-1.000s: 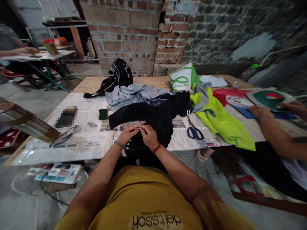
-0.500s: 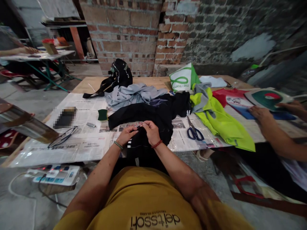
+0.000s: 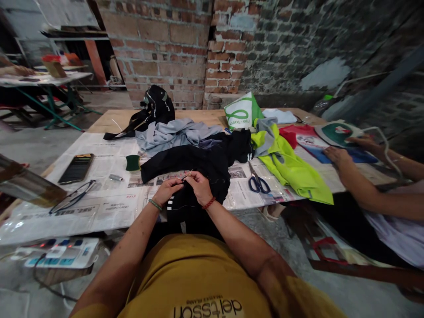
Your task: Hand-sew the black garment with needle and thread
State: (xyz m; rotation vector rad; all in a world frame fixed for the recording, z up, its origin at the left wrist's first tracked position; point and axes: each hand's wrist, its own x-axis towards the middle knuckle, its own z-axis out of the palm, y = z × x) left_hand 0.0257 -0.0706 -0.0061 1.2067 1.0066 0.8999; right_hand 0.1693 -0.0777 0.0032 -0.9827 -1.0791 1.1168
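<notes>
Black cloth with white stripes lies across the table edge and my lap. My left hand pinches a fold of this black garment. Close beside it, my right hand has thumb and forefinger pressed together at the same fold, around something thin that may be a needle; it is too small to be sure. Dark-handled scissors rest on the newspaper to the right. A small spool and a dark green sponge-like pad lie to the left.
Newspaper covers the table. A phone, glasses and a clear tumbler stand left. Grey cloth and a black bag lie behind. Right, past a yellow-green garment, another person's hands work an iron.
The view has swung slightly, shifting the table leftward. My right hand's fingers have lifted a little off the cloth with the thin thing. The other person's iron has moved slightly.
</notes>
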